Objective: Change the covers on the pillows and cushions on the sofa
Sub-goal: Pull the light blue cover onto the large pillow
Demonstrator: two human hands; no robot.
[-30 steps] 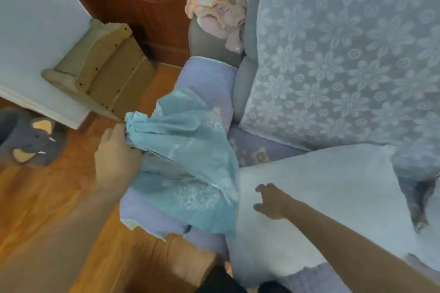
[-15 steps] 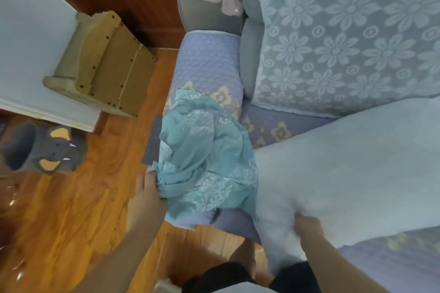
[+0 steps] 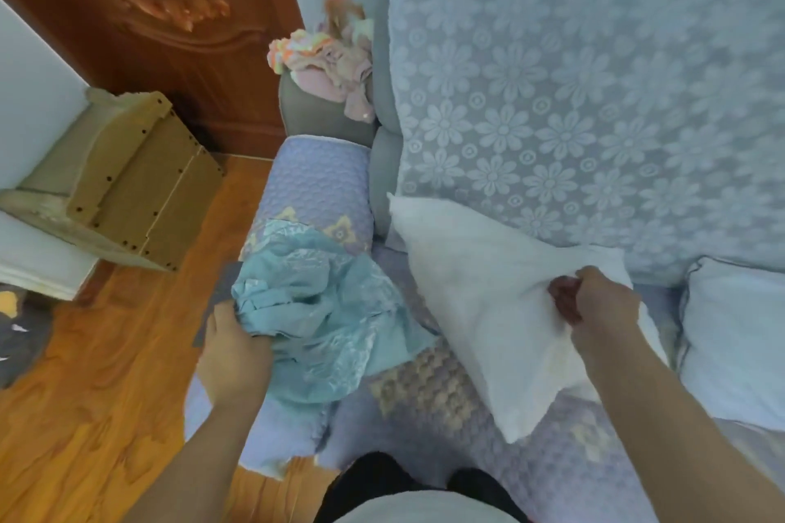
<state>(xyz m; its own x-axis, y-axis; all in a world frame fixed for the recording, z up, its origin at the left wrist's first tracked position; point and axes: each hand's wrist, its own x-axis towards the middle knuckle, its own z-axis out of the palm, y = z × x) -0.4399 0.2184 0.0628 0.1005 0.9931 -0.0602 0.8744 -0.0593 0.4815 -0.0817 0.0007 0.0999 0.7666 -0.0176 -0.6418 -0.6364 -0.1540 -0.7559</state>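
Since 0.5 s ago the bare white pillow (image 3: 480, 301) has swung upright against the sofa back (image 3: 573, 106). The right hand (image 3: 594, 301) pinches its fabric; the left hand (image 3: 233, 352) grips the bunched teal cover (image 3: 323, 310).

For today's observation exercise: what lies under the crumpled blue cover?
The blue cover, gripped by the left hand, lies on the sofa's quilted purple armrest and seat edge. Whatever is directly beneath its folds is hidden.

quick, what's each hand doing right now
Left hand: grips the crumpled teal satin pillow cover.
Right hand: pinches the bare white pillow insert.
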